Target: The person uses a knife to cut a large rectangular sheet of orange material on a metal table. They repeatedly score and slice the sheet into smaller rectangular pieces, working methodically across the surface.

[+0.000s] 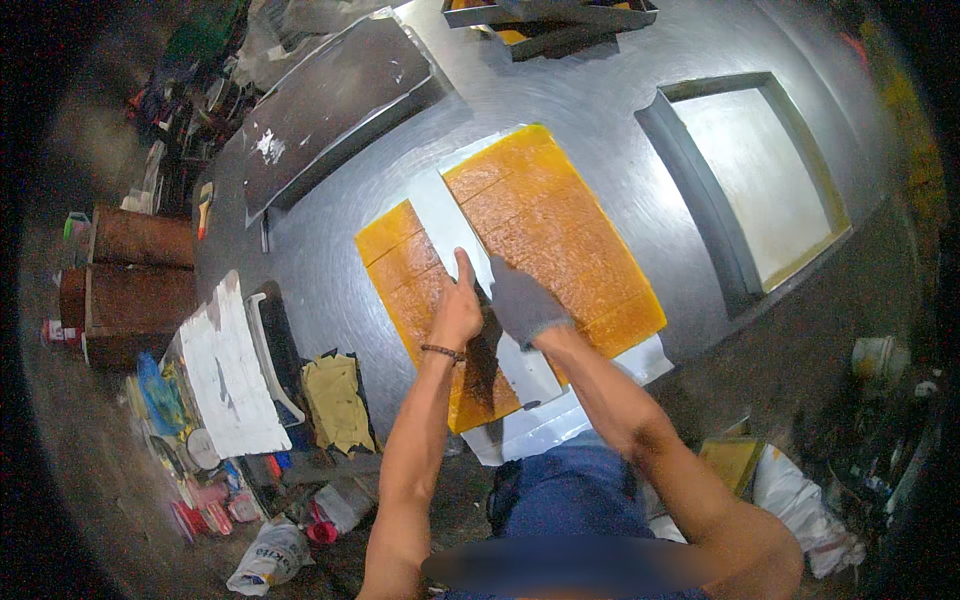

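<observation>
An orange-brown, glossy slab, scored into blocks, lies on white sheet on the metal table. It is parted into a narrow left strip and a wide right piece, with a pale band of the sheet showing between. My left hand, bare with a beaded bracelet at the wrist, rests at the inner edge of the strip, index finger stretched forward, the other fingers partly hidden. My right hand, in a grey glove, lies along the inner edge of the wide piece, its fingers extended forward. No tool shows in either hand.
At the right stands a shallow metal tray with a pale bottom. A long dark tray lies at the far left, and stacked trays sit at the far edge. White board and yellowish cloth or paper lie near left.
</observation>
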The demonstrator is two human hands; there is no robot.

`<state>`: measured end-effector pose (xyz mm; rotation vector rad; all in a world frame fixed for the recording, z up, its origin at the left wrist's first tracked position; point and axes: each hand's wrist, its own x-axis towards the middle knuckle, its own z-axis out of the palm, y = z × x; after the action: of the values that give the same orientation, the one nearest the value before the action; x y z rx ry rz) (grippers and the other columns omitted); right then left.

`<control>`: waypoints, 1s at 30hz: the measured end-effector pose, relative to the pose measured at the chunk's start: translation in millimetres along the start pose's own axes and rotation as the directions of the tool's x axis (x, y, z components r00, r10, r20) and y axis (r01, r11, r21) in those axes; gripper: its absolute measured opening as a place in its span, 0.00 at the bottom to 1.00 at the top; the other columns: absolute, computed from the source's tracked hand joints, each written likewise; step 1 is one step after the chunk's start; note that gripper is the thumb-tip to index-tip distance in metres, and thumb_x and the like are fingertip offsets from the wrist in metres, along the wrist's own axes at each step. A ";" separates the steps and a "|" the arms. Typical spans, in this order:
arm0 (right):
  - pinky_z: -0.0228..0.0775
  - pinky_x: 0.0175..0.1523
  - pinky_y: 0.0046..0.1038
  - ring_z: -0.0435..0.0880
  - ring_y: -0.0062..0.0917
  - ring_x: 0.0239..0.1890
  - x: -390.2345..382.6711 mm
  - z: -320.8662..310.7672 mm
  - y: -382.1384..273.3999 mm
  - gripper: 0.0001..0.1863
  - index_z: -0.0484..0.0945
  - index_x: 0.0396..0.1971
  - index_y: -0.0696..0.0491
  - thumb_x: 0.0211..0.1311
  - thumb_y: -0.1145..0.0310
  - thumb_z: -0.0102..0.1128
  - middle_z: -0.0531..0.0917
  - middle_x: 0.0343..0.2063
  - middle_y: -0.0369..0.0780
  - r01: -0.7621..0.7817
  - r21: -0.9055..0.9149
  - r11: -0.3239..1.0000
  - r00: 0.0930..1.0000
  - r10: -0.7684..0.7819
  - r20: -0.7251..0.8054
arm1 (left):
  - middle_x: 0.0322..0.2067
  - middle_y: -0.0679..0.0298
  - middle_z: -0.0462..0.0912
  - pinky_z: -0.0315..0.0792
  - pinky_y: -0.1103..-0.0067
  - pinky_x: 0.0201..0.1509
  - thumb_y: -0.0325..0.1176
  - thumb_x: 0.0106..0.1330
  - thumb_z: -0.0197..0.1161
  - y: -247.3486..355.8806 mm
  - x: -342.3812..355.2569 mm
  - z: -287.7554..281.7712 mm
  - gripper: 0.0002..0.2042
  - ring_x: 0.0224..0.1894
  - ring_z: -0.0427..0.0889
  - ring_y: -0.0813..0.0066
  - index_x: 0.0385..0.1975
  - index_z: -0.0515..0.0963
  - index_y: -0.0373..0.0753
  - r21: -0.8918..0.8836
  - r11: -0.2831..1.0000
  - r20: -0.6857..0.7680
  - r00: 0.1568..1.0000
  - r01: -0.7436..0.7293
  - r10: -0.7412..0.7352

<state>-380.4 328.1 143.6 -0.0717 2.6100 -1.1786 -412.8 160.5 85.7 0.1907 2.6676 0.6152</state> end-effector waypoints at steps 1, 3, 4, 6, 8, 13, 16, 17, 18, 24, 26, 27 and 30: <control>0.74 0.45 0.54 0.83 0.59 0.42 -6.4 0.9 1.4 0.22 0.65 0.58 0.62 0.66 0.72 0.52 0.82 0.38 0.64 0.023 -0.022 0.999 0.999 -0.024 -0.038 | 0.57 0.13 0.58 0.74 0.55 0.58 0.27 0.57 0.68 2.3 -0.6 -2.1 0.53 0.56 0.72 0.21 0.77 0.35 0.40 0.003 1.000 0.019 1.000 0.011 -0.011; 0.75 0.44 0.54 0.83 0.58 0.41 -18.2 4.7 5.5 0.21 0.65 0.57 0.62 0.67 0.71 0.52 0.82 0.36 0.63 0.024 0.011 1.000 0.998 -0.023 -0.066 | 0.56 0.13 0.58 0.74 0.55 0.57 0.27 0.57 0.69 5.2 -7.4 -1.0 0.54 0.55 0.72 0.22 0.77 0.34 0.40 0.086 0.996 -0.055 0.998 -0.032 0.036; 0.75 0.44 0.53 0.83 0.58 0.40 -17.1 6.4 7.0 0.21 0.65 0.57 0.62 0.67 0.71 0.52 0.82 0.35 0.63 -0.021 -0.010 1.000 0.999 0.021 -0.029 | 0.56 0.13 0.58 0.74 0.55 0.58 0.28 0.56 0.70 5.2 -5.9 -1.1 0.55 0.55 0.72 0.22 0.77 0.34 0.40 0.110 0.991 -0.112 0.990 -0.070 0.082; 0.75 0.42 0.53 0.84 0.58 0.39 -15.6 9.4 9.8 0.21 0.65 0.57 0.62 0.67 0.71 0.52 0.83 0.33 0.61 0.034 0.021 0.999 0.996 -0.032 -0.086 | 0.57 0.14 0.58 0.73 0.56 0.59 0.30 0.55 0.74 2.5 -3.5 1.4 0.57 0.55 0.72 0.23 0.76 0.34 0.40 0.169 0.980 -0.151 0.980 -0.101 0.127; 0.75 0.42 0.53 0.84 0.57 0.38 -13.7 10.7 11.6 0.22 0.64 0.58 0.62 0.67 0.71 0.52 0.83 0.31 0.61 0.023 0.011 1.000 0.998 -0.023 -0.057 | 0.58 0.15 0.58 0.72 0.55 0.60 0.33 0.52 0.78 -3.7 1.3 3.0 0.60 0.57 0.71 0.23 0.76 0.35 0.39 0.104 0.991 -0.108 0.990 -0.079 0.090; 0.75 0.42 0.53 0.84 0.57 0.37 -40.0 8.8 15.4 0.21 0.64 0.58 0.62 0.68 0.71 0.50 0.83 0.31 0.61 -0.016 0.019 1.000 1.000 0.016 -0.008 | 0.59 0.16 0.58 0.71 0.55 0.63 0.37 0.45 0.83 -5.8 1.9 2.7 0.65 0.60 0.69 0.23 0.76 0.36 0.38 -0.121 0.991 -0.027 0.998 -0.064 0.061; 0.75 0.41 0.52 0.83 0.56 0.37 -62.5 9.7 18.9 0.19 0.65 0.56 0.62 0.69 0.70 0.49 0.82 0.31 0.60 0.089 -0.002 0.996 0.987 -0.089 -0.135 | 0.59 0.17 0.59 0.71 0.56 0.63 0.38 0.44 0.84 2.9 -2.8 -3.0 0.65 0.61 0.69 0.25 0.76 0.36 0.37 -0.020 0.998 -0.059 0.997 -0.054 0.053; 0.74 0.41 0.53 0.83 0.56 0.37 -65.4 10.0 19.8 0.20 0.64 0.57 0.62 0.70 0.69 0.49 0.82 0.31 0.61 0.106 0.018 0.994 0.983 -0.102 -0.152 | 0.59 0.17 0.59 0.71 0.56 0.63 0.39 0.44 0.84 5.4 -2.7 -5.6 0.65 0.61 0.69 0.25 0.76 0.37 0.37 -0.035 0.999 -0.025 1.000 -0.016 0.015; 0.74 0.41 0.53 0.83 0.56 0.36 -64.9 10.2 20.5 0.21 0.64 0.59 0.62 0.70 0.69 0.49 0.82 0.32 0.61 0.065 0.028 0.997 0.993 -0.062 -0.101 | 0.59 0.17 0.59 0.71 0.56 0.63 0.39 0.44 0.84 7.0 -2.5 -7.3 0.65 0.61 0.69 0.25 0.76 0.37 0.37 -0.051 0.999 0.002 1.000 0.015 -0.014; 0.73 0.44 0.53 0.83 0.55 0.39 -68.7 7.8 22.7 0.24 0.61 0.63 0.62 0.72 0.68 0.47 0.81 0.34 0.60 -0.080 0.068 0.995 0.994 0.074 0.080 | 0.55 0.24 0.70 0.72 0.59 0.61 0.40 0.42 0.85 -1.8 2.9 -3.6 0.66 0.57 0.74 0.33 0.75 0.38 0.30 -0.003 1.000 -0.008 1.000 -0.025 0.025; 0.73 0.45 0.52 0.83 0.54 0.40 -83.5 6.0 22.9 0.22 0.62 0.61 0.62 0.72 0.67 0.47 0.81 0.34 0.60 -0.077 0.089 0.993 0.996 0.073 0.048 | 0.52 0.25 0.73 0.72 0.59 0.60 0.41 0.43 0.84 -4.9 5.0 -0.4 0.66 0.56 0.76 0.33 0.74 0.38 0.29 0.041 0.996 -0.062 0.994 -0.082 0.085; 0.73 0.45 0.52 0.83 0.54 0.41 -90.4 5.2 22.8 0.20 0.63 0.59 0.61 0.72 0.67 0.47 0.81 0.34 0.60 -0.063 0.103 0.993 0.998 0.061 0.023 | 0.52 0.24 0.72 0.72 0.58 0.60 0.42 0.43 0.84 -5.5 3.8 0.9 0.66 0.55 0.75 0.31 0.75 0.38 0.32 0.056 0.991 -0.101 0.987 -0.121 0.126; 0.73 0.45 0.53 0.83 0.53 0.40 -96.5 4.7 22.6 0.19 0.63 0.57 0.61 0.72 0.67 0.47 0.81 0.34 0.61 -0.056 0.111 0.992 0.998 0.054 0.026 | 0.50 0.22 0.72 0.72 0.56 0.60 0.44 0.44 0.84 -3.4 2.5 -0.8 0.65 0.54 0.75 0.29 0.75 0.39 0.34 0.078 0.990 -0.103 0.987 -0.116 0.124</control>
<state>-284.9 354.9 146.0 0.0094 2.5047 -1.2934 -415.6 157.7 84.0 0.3503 2.8009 0.5814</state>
